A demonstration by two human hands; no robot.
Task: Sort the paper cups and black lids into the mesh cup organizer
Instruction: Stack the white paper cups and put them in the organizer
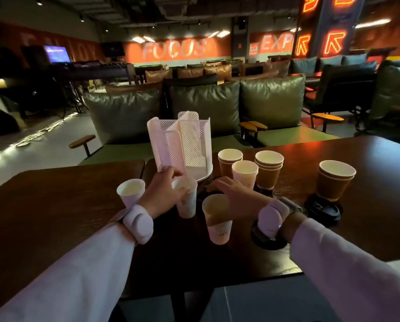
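Note:
The white mesh cup organizer (189, 145) stands at the table's far edge, its compartments showing no cups. My left hand (161, 191) wraps a white paper cup (187, 205) just in front of the organizer, fingers on its far side near the organizer's base. My right hand (231, 194) lies palm down with fingers spread over a dark lid (209, 189). A white cup (217, 224) stands in front of that hand. More white cups (131, 191) (244, 173) stand on either side. Brown cup stacks (229, 162) (268, 170) (333, 182) stand right of the organizer; the two right-hand stacks sit on black lids (324, 210).
Another black lid (264, 239) lies under my right wrist. The dark wooden table (55, 205) has a seam (145, 168) between two tops. Green sofa cushions (206, 105) sit behind the organizer.

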